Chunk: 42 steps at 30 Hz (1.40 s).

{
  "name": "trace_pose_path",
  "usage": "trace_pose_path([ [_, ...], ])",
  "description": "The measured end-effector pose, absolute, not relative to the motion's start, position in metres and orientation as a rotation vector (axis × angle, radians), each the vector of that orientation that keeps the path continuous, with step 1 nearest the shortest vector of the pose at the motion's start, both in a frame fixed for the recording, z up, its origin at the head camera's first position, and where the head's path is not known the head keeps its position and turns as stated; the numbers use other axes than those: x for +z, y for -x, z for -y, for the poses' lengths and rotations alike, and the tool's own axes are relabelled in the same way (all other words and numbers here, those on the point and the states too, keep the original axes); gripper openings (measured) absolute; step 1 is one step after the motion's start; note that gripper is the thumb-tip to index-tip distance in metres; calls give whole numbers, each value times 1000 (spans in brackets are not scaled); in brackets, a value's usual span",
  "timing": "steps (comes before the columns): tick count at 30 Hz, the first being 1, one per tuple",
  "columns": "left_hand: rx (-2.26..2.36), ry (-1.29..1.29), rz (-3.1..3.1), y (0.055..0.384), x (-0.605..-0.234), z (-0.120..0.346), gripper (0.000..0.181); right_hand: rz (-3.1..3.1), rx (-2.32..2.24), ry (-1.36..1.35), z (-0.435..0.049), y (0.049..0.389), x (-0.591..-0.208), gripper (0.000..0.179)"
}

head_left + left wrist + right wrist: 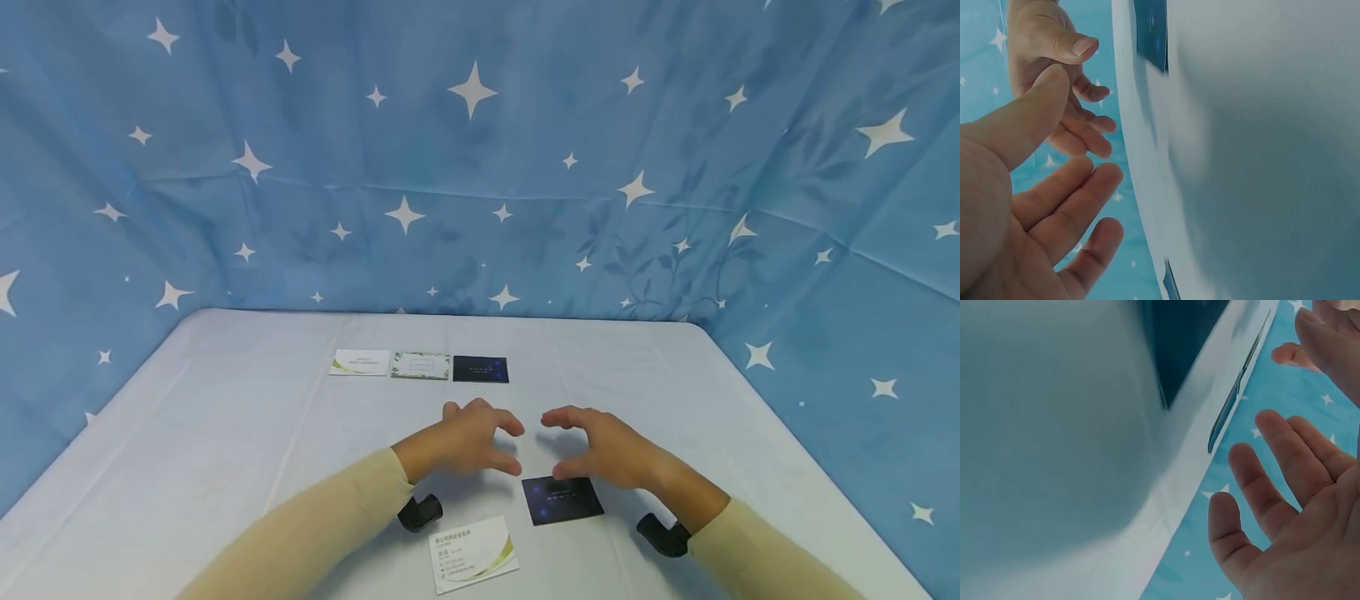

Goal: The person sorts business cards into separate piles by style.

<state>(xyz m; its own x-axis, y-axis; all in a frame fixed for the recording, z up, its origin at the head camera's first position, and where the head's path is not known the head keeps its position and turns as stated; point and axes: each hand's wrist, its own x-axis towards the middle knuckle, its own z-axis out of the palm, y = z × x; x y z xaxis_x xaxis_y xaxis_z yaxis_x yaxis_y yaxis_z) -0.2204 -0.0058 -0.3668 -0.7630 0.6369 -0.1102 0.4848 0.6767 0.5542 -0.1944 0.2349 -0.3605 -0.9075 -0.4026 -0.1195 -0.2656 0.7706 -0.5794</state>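
Observation:
My left hand [471,439] hovers above the table with relaxed, parted fingers and nothing in them. Facing it, my right hand [609,447] is also empty, its fingers loosely bent and spread. Just below the right hand lies a dark blue business card [562,502]; in the head view the thumb overlaps its upper edge, and contact is unclear. A white business card [474,557] with a green-gold curve and printed text lies nearer, below the left wrist. In the right wrist view, the palm and fingers [1249,487] are held off the cloth.
Farther back, a row holds a white card [360,362], a leaf-bordered card [420,365] and another dark blue card [480,369]. They lie flat on the white-covered table [247,417]. A blue star-patterned curtain [450,167] hangs behind and beside the table.

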Motion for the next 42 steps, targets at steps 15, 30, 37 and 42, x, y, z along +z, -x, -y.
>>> trace_pose_path([
  [15, 780, -882, -2539, 197, -378, 7, 43, -2713, -705, 610, -245, 161, -377, 62],
  [30, 704, -926, -2633, 195, -379, 10, 53, -2861, -622, 600, -231, 160, -371, 53],
  [37, 740, -942, -2685, 196, -376, 22, 45, -2926, -642, 620, -218, 163, -368, 53],
  [42, 847, -907, -2671, 202, -374, 36, 43, -2949, -650, 598, -214, 165, -369, 58],
])
